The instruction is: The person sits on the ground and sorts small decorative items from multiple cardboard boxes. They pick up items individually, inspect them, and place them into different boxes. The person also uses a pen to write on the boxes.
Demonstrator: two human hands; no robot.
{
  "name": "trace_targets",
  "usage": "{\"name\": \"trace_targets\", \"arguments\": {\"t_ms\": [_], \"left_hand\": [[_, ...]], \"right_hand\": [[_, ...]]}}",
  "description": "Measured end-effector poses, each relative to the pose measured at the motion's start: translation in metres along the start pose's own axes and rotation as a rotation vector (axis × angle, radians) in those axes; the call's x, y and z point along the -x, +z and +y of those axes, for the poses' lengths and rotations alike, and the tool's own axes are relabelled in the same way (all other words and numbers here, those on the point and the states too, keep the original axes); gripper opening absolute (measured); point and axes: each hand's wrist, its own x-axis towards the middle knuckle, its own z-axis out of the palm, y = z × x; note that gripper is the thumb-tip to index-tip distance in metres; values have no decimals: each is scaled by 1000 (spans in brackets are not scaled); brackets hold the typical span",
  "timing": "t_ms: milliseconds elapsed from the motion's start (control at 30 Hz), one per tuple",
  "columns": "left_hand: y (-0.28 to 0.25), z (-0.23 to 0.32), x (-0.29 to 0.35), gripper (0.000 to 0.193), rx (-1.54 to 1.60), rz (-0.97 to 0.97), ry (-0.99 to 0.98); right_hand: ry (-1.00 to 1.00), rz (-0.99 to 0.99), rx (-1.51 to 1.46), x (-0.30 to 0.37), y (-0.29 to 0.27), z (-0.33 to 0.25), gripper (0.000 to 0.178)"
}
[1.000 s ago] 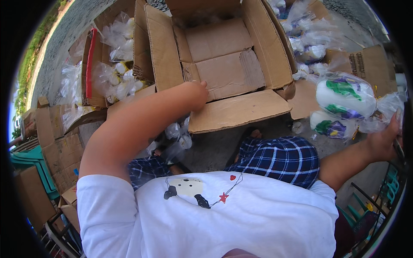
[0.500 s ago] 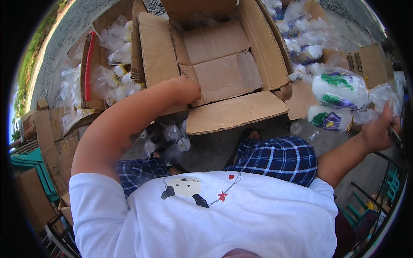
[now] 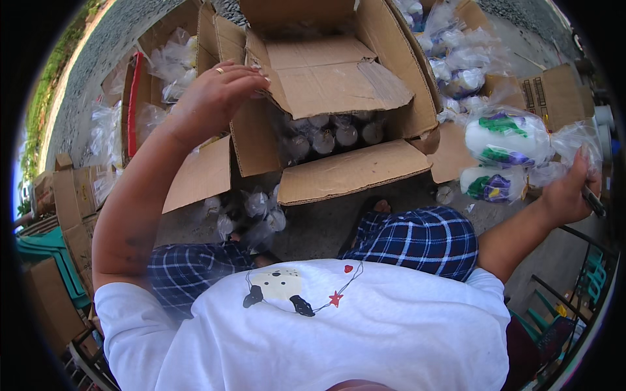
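Observation:
My left hand [image 3: 225, 91] pinches the left edge of a folded cardboard sheet [image 3: 332, 88], which tilts up inside an open cardboard box [image 3: 407, 120]. Beneath the sheet, several round, whitish ends of plastic-wrapped pieces [image 3: 323, 140] show in the box. Off to the right, my right hand [image 3: 570, 189] is closed on the gathered necks of two clear plastic bags. The larger bag [image 3: 505, 138] holds a white rounded piece with green and purple decoration; the smaller bag [image 3: 492, 184] has similar colours. A slim dark object [image 3: 593, 202] also sticks out of that hand, its kind unclear.
The box's near flap [image 3: 355, 171] folds out toward my knees. Bagged white pieces fill a carton [image 3: 173, 65] at left and lie in a pile [image 3: 463, 62] at back right. More bags [image 3: 261, 205] rest on the ground by my feet. Green plastic chairs [image 3: 55, 260] stand at left.
My left hand has moved up and left from the box's near corner, lifting the cardboard sheet's near side and exposing the wrapped pieces below. The right hand and its bags shifted slightly left.

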Motion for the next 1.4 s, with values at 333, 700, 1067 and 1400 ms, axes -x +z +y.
{"name": "trace_targets", "arguments": {"t_ms": [333,700,1067,1400], "left_hand": [[-18,-126,8,24,823,653,-427],[-26,-95,-2,22,846,719,-461],[-18,-104,-5,23,940,756,-452],[-13,-69,-20,42,683,829,-719]], "right_hand": [[25,-10,-8,4,10,-1,14],[-4,-35,-5,3,13,-9,16],[29,-25,-3,7,18,-14,18],[3,-80,8,6,13,-12,17]]}}
